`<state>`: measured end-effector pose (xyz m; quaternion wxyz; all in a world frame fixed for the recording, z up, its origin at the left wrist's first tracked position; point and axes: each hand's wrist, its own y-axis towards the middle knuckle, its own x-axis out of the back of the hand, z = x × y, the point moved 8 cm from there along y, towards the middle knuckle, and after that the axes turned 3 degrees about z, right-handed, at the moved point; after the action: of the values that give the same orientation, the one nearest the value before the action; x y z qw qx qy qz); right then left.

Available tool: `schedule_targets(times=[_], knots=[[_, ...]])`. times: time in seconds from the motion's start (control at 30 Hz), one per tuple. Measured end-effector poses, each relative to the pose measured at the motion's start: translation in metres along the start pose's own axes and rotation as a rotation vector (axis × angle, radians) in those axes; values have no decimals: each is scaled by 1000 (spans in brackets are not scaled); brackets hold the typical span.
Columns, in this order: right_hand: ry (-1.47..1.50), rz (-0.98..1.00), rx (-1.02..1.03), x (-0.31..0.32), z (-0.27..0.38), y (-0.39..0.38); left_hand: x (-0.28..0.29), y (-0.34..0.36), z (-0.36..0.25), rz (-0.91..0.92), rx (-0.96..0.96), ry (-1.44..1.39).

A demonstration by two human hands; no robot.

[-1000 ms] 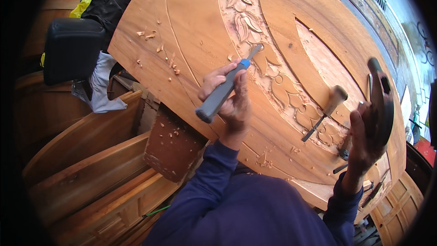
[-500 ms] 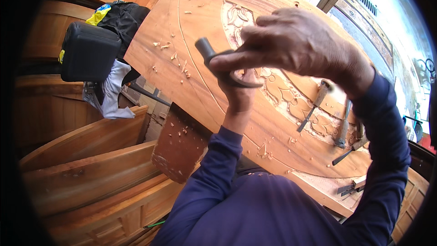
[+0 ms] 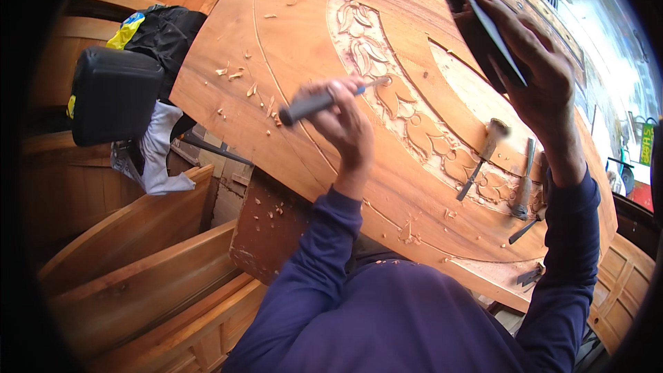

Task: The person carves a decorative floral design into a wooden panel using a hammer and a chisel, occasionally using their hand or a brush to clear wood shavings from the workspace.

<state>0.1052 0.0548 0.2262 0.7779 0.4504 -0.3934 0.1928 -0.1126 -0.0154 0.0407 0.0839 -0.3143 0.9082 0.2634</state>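
Note:
My left hand (image 3: 338, 114) is closed around the dark handle of a carving chisel (image 3: 311, 106). The chisel's blue collar and thin metal blade point right, with the tip at the carved leaf pattern (image 3: 397, 100) of a wooden panel (image 3: 304, 41). Up at the right, above the panel, my right hand (image 3: 545, 62) grips a long, dark, smooth tool (image 3: 487, 34), mallet-like; its exact kind is unclear. Several more carving tools lie on the panel's lower right, among them a chisel with a wooden handle (image 3: 492, 141) and another chisel (image 3: 525, 183).
Wood shavings (image 3: 252, 88) are scattered over the panel. To the left stand a black plastic case (image 3: 114, 97), a black bag (image 3: 169, 38) and a white cloth (image 3: 162, 152). Wooden boards (image 3: 145, 262) lean at the lower left, beside a brown, shaving-strewn surface (image 3: 266, 235).
Earlier both hands were close together over the panel. My right hand has since swung up and right with the dark tool, leaving the left hand and its chisel in plain sight.

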Motion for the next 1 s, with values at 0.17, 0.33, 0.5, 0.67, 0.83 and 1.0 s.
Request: schedule_targets(times=[0.17,0.33,0.5,0.67,0.83,1.0], knots=[[-65,-17,-73,1,-11,-4,9,-23,-2,-53,-39,13],[-16,3,-123,-5,-6,15,2,-27,-8,26,-58,13],[27,2,-55,-13,1,36,-2,-7,-5,154,-33,22],[131,-122,113,-12,16,73,-6,24,8,266,123,-38],[139,63,221,-52,44,97,-19,43,5,413,173,153],[-161,344,299,-79,33,118,-35,53,11,283,249,-55]])
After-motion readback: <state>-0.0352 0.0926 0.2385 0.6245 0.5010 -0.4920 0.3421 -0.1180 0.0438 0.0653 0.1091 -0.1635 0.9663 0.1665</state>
